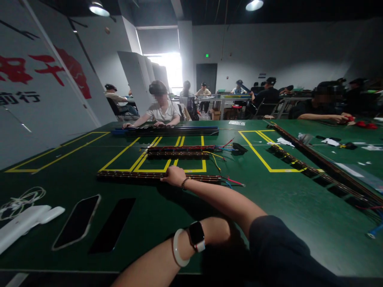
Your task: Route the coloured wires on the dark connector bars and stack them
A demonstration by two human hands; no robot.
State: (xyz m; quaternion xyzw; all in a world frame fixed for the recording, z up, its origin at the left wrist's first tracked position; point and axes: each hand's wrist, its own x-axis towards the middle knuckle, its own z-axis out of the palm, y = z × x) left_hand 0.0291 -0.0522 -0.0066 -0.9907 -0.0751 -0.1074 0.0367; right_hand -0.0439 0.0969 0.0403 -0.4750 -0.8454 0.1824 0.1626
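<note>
My right hand [175,176] is closed on the middle of a long dark strip bundle [131,175], which lies crosswise on the green table [143,223]. Red and blue wires come out of its right end. Near the table's front edge is my left hand [220,231], below a watch and a white bangle; its fingers are hidden in shadow. Just beyond the held bundle, two shorter bundles [179,155] lie side by side inside yellow tape lines, with red, blue and yellow wires at their right ends.
Two dark phones [78,223] and a white device [24,223] with a cable lie at the left. Long bundles [317,173] slant across the right side. Opposite, a person [163,109] touches a blue-edged tray [191,130]; another person's hands hold something red at far right.
</note>
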